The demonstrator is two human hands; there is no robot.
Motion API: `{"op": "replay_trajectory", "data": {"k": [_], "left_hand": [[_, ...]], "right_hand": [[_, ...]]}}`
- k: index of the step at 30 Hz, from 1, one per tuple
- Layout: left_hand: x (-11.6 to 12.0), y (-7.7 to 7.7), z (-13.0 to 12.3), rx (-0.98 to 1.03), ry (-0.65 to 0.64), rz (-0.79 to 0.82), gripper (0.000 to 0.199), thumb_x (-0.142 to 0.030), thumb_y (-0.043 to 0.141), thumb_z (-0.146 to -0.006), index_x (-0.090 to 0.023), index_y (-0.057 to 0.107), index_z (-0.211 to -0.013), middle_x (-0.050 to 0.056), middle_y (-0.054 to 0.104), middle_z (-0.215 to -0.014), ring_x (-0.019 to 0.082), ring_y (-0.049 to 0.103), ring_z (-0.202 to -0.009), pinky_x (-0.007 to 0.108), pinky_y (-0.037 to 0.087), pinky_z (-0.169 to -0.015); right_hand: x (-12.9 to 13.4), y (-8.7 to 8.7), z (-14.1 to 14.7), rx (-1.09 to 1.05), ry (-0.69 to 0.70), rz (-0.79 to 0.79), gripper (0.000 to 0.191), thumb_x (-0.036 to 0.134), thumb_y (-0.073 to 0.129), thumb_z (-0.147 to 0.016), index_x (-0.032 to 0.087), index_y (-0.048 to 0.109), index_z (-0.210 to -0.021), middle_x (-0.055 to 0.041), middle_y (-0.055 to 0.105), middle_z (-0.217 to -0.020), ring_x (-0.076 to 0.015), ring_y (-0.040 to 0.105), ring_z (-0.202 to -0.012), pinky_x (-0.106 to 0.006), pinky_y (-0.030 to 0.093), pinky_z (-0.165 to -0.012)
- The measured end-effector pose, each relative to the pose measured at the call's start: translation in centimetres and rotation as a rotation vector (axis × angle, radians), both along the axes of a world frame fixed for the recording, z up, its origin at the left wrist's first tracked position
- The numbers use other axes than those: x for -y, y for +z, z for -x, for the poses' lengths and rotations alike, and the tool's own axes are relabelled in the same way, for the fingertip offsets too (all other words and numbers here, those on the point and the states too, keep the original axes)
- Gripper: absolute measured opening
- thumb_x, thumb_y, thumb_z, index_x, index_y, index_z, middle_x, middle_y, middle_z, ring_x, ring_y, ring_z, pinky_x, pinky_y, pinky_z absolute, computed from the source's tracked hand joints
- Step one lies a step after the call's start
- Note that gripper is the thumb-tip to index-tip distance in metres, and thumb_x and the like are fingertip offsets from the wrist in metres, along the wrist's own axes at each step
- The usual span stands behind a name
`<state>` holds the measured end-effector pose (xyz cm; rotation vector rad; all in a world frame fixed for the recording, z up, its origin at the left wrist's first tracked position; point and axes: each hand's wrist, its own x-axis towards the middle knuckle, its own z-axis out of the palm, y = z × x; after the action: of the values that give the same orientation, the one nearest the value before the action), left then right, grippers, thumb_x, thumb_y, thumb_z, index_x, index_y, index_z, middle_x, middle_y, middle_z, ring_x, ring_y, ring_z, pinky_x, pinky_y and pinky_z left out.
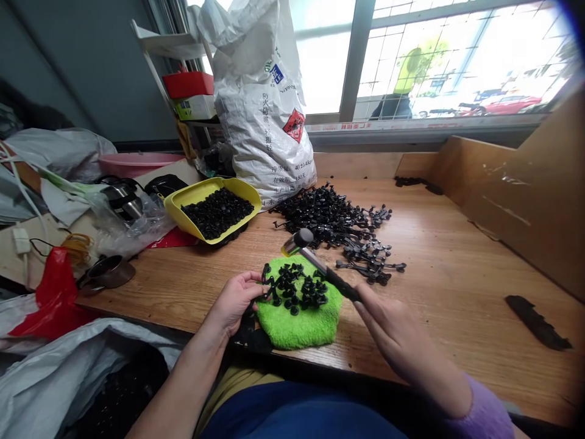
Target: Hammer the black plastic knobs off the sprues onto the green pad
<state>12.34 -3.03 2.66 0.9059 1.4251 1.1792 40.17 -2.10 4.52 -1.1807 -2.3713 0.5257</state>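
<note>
My right hand (386, 317) is wrapped round the black grip of a small mallet (326, 268). The mallet's head, black on one face and yellow on the other, is raised over the far edge of a green fuzzy cloth (299, 329). Several small black moulded parts (292, 286) with round ends lie in a cluster on that cloth. At the cloth's left edge, my left hand (240, 299) pinches a black moulded part (269, 286), its fingertips close to the cluster. The exact shape of the held part is partly hidden by the fingers.
Beyond the cloth lies a large heap of joined black parts (324, 213). A yellow scoop-shaped tray (176, 204) holds small black pieces at the left. A tall white sack (260, 110) stands behind. A metal cup (107, 274) and an open sack (27, 390) are at left; a dark strip (537, 323) lies right.
</note>
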Motion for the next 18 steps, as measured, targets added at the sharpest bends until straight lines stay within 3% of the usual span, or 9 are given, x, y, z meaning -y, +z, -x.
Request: {"op": "replay_trajectory", "data": {"k": [4,8,13,18], "left_hand": [[-0.2,-0.1,0.1,-0.009,0.006,0.008,0.027,-0.020,0.068,-0.061,-0.012,0.055,-0.083,0.001,0.060,-0.060,0.009,0.054,-0.052,0.013,0.026,-0.037],[-0.5,0.0,0.1,-0.017,0.015,0.014,0.026,-0.021,0.069,-0.060,-0.013,0.054,-0.080,0.001,0.061,-0.063,0.009,0.054,-0.051,0.013,0.024,-0.036],[-0.4,-0.1,0.2,-0.042,0.018,0.018,0.026,-0.022,0.070,-0.058,-0.014,0.053,-0.077,0.000,0.059,-0.058,0.009,0.053,-0.049,0.014,0.024,-0.036],[-0.6,0.0,-0.2,-0.071,0.029,0.018,0.026,-0.022,0.069,-0.058,-0.014,0.052,-0.077,0.000,0.059,-0.057,0.009,0.052,-0.048,0.014,0.023,-0.037]], "right_hand": [[-0.3,0.2,0.4,0.267,0.039,-0.051,0.022,0.028,0.029,-0.092,0.021,0.048,-0.082,-0.0010,0.053,-0.060,-0.0180,0.051,-0.052,-0.026,0.029,-0.046],[-0.3,0.9,0.5,0.134,0.033,-0.084,0.020,0.029,0.027,-0.094,0.021,0.044,-0.088,-0.0004,0.052,-0.065,-0.0158,0.051,-0.054,-0.025,0.031,-0.050],[-0.5,1.1,0.8,0.348,0.032,-0.076,0.023,0.027,0.030,-0.092,0.021,0.045,-0.076,-0.0001,0.050,-0.057,-0.0159,0.048,-0.048,-0.026,0.023,-0.044],[-0.5,0.4,1.2,0.315,0.034,-0.063,0.023,0.027,0.028,-0.092,0.020,0.046,-0.081,-0.0016,0.053,-0.060,-0.0166,0.050,-0.051,-0.026,0.024,-0.046]]}}
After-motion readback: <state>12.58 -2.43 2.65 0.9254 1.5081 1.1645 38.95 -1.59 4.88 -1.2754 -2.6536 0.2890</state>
